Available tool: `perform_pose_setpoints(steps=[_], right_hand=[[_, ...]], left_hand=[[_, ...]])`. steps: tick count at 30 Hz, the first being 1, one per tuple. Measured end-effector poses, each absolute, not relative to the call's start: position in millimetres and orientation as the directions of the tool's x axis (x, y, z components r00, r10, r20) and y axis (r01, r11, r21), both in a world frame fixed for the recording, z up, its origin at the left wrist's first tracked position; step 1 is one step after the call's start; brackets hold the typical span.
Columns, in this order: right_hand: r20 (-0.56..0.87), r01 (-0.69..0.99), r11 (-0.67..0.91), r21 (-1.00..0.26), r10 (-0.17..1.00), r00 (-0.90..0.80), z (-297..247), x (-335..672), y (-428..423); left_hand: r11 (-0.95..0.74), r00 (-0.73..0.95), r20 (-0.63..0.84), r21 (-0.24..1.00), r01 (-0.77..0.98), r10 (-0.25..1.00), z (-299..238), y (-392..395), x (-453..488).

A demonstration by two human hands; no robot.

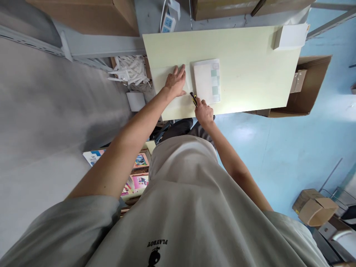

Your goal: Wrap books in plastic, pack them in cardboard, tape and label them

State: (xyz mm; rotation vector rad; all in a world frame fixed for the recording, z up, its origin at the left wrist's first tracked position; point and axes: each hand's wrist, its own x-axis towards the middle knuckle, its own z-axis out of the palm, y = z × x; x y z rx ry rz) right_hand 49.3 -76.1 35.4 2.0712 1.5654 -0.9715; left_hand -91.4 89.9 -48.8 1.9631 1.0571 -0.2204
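Observation:
My left hand [175, 82] lies flat with fingers spread on what looks like a thin, pale sheet [164, 76], hard to tell from the pale yellow board [250, 70] beneath it. In my right hand [204, 113], close to the board's front edge, is a black and yellow utility knife [194, 99]. Its tip points away from me, towards the gap between the left hand and a white booklet or stack of paper [203, 81] with pale green squares. Whether the blade touches anything is too small to see.
A white box [292, 36] sits on the board's far right corner. Behind the board are a power strip [168, 23] and cardboard boxes [228, 9]. Below its right end stands an open carton [317, 85]; to the left, a heap of white plastic pieces [132, 70].

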Motion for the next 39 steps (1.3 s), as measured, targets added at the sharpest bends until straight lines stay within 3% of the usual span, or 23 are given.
perform_pose_setpoints(steps=[17,25,32,36,39], right_hand=[[-0.787,0.978,-0.201,-0.061,0.613,0.077,39.9,50.9,-122.0],[-0.763,0.954,-0.272,-0.124,0.641,0.083,77.3,63.2,-127.9],[-0.534,0.841,-0.443,-0.310,0.813,0.232,114.9,109.3,-118.7],[-0.301,0.781,-0.386,-0.491,0.916,0.264,127.6,144.0,-89.3],[-0.133,0.762,-0.293,-0.578,0.955,0.266,139.9,174.2,-42.8]], left_hand=[[-0.159,0.550,-0.571,0.591,0.791,0.609,-53.6,86.4,-87.5],[-0.241,0.618,-0.466,0.640,0.730,0.633,-70.9,79.3,-91.4],[-0.218,0.489,-0.471,0.519,0.827,0.735,-46.9,47.2,-81.2],[-0.192,0.464,-0.455,0.525,0.829,0.760,-17.9,35.9,-64.3],[-0.275,0.519,-0.303,0.583,0.764,0.800,13.6,52.6,-41.4]])
